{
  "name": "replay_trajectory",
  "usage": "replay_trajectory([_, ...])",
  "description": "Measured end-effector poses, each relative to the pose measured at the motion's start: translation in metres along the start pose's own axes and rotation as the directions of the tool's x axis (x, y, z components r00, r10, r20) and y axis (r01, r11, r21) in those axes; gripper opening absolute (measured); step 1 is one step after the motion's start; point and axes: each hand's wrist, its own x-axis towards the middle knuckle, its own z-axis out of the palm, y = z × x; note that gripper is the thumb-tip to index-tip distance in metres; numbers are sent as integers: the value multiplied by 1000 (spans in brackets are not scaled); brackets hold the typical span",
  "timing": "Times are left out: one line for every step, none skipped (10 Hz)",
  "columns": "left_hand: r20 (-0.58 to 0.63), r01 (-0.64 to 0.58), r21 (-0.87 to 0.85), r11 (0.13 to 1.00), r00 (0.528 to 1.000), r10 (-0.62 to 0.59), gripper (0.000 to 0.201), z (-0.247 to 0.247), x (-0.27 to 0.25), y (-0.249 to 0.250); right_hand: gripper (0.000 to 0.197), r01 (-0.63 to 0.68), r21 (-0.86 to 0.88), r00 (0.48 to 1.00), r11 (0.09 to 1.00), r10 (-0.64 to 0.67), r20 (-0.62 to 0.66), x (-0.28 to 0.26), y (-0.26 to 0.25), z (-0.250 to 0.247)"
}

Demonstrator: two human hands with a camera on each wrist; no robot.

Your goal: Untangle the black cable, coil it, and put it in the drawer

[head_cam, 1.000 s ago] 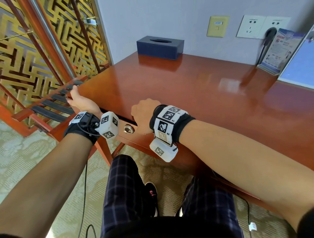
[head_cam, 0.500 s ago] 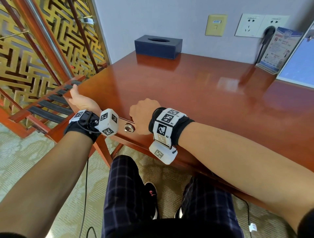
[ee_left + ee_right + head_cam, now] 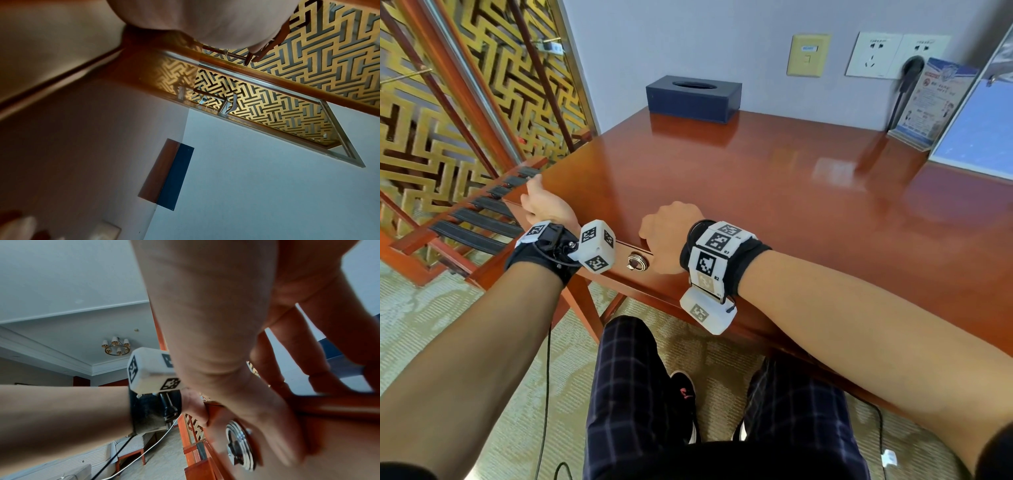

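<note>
The black cable shows in no view. The desk's drawer (image 3: 654,287) sits pushed in under the front edge, its round metal knob (image 3: 637,263) facing me. My right hand (image 3: 671,233) presses on the drawer's top edge just right of the knob. In the right wrist view its fingers (image 3: 308,353) reach down fairly straight onto the desk edge and its thumb lies beside the knob (image 3: 239,446). My left hand (image 3: 544,205) rests on the desk's left front corner, thumb on top and fingers draped past the edge; only its palm (image 3: 205,19) fills the left wrist view.
A dark blue tissue box (image 3: 693,97) stands at the back of the red-brown desk (image 3: 774,192). A leaflet stand (image 3: 935,106) and a blue board (image 3: 979,137) stand at the back right. A slatted luggage rack (image 3: 472,222) and a gold lattice screen (image 3: 431,120) stand left. My legs are under the desk.
The dark gap above the drawer front has narrowed as my right hand pushed the drawer in. My left hand has stayed on the desk corner.
</note>
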Motion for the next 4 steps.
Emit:
replay_trajectory([8, -82, 214, 973, 997, 82, 71, 2, -18, -1, 35, 17, 7, 1000, 1000, -17, 3, 0, 6, 3])
replay_trajectory([16, -234, 454, 859, 967, 255, 79, 1, -42, -7, 56, 21, 44, 1000, 999, -22, 14, -1, 21, 6])
replay_trajectory([211, -449, 560, 696, 890, 404, 74, 11, -50, -8, 65, -3, 226, 1000, 974, -1, 15, -8, 41, 9])
replay_trajectory([499, -654, 525, 544, 755, 425, 59, 28, -64, -3, 46, -15, 474, 998, 880, -18, 64, -18, 58, 5])
